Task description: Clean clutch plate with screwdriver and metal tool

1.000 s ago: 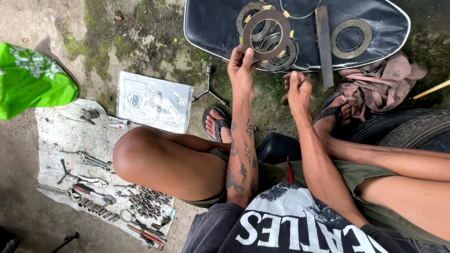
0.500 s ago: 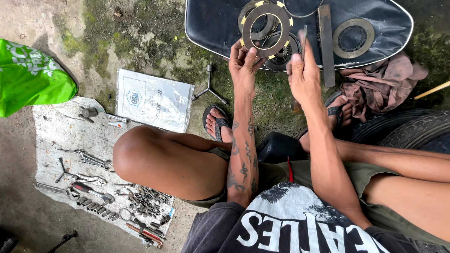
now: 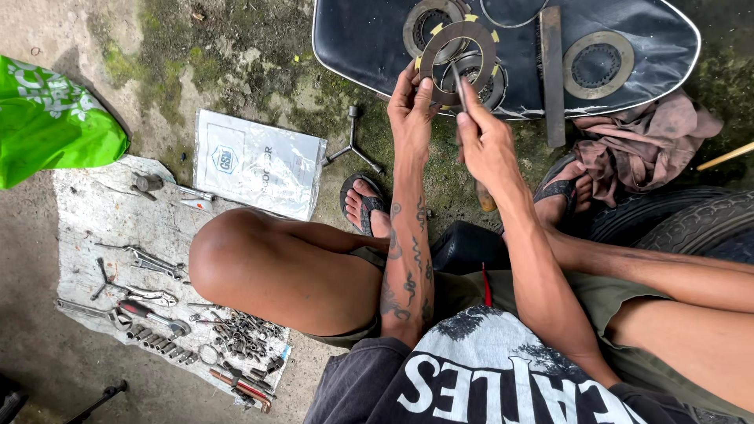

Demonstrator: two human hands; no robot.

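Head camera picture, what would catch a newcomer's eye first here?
First, the flat grey metal ring with yellow tabs, pinched by the left hand at top centre, while the right hand holds a thin metal tool against it. Behind them lies a black padded seat carrying more round plates. At lower left, a pale cloth is strewn with wrenches and sockets, and a bright green bag sits above it.

An outdoor, makeshift repair spot on mossy concrete ground (image 3: 236, 55), not a fitted workshop. Wrenches (image 3: 149, 263) and sockets (image 3: 161, 343) lie spread on a cloth (image 3: 102, 212) on the ground, clutch rings (image 3: 597, 63) sit on an upturned seat (image 3: 361, 39), and a tyre (image 3: 683, 224) and greasy rag (image 3: 636, 141) lie nearby.
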